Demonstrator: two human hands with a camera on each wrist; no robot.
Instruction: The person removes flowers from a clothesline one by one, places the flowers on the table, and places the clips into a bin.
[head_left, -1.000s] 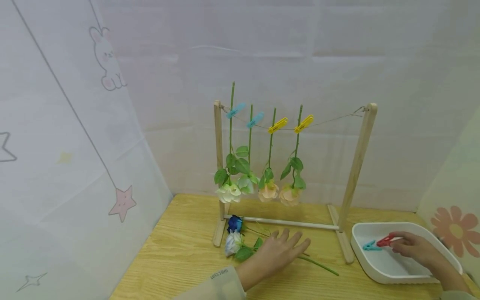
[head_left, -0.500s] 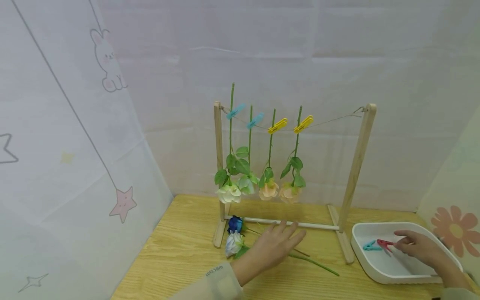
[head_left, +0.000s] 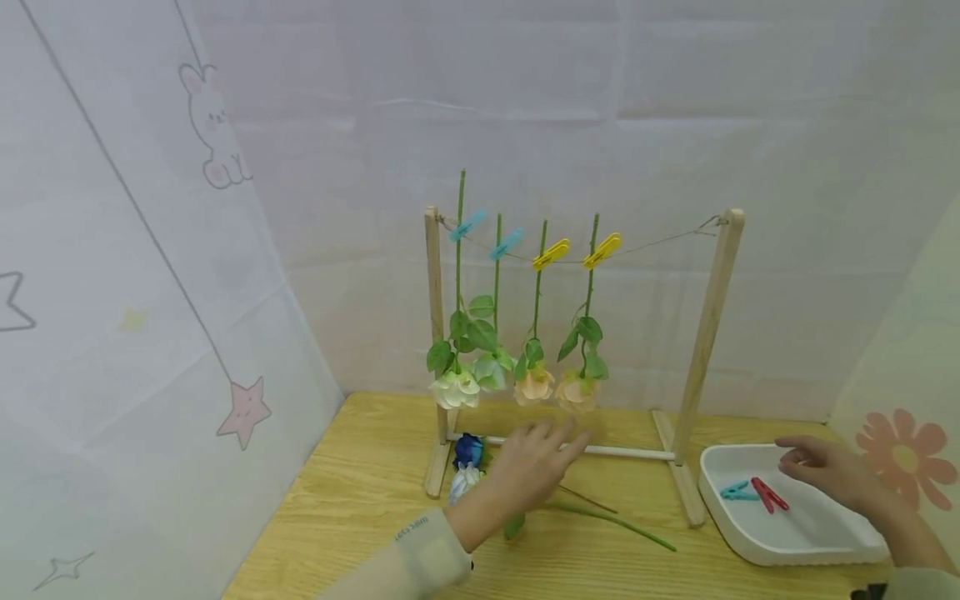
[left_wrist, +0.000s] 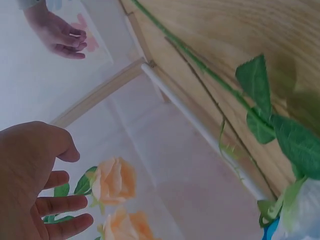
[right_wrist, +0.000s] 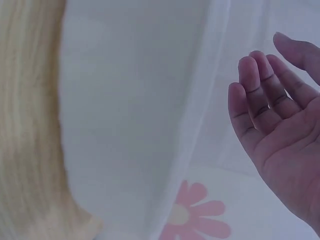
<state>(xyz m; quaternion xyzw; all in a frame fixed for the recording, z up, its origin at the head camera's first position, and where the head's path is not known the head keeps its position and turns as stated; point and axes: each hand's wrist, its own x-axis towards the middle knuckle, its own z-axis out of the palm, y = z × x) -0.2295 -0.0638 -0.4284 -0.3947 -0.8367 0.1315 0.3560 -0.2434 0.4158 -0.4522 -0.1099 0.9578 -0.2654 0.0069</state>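
My left hand (head_left: pixel 525 468) hovers over the two flowers on the table, its fingers spread and nothing in them. Below it lie a blue rose (head_left: pixel 468 451) and a pale white-blue rose (head_left: pixel 464 482), whose green stem (head_left: pixel 630 528) reaches right; the hand hides part of both. In the left wrist view, peach roses (left_wrist: pixel 114 181) hang beyond the fingers. My right hand (head_left: pixel 832 475) is raised over the white tray (head_left: pixel 813 552), holding nothing, with loosely bent fingers in the right wrist view. A red clothespin (head_left: pixel 769 495) and a light blue clothespin (head_left: pixel 738 492) lie inside the tray.
A wooden frame (head_left: pixel 708 333) with a string stands at the back. Several roses hang head down from it, held by blue clothespins (head_left: pixel 468 226) and yellow clothespins (head_left: pixel 602 250). Printed cloth walls enclose the table (head_left: pixel 330 500).
My right hand has let go of the red clothespin, which now lies in the tray, and has risen from it. My left hand has moved left and away from me, above the stems.
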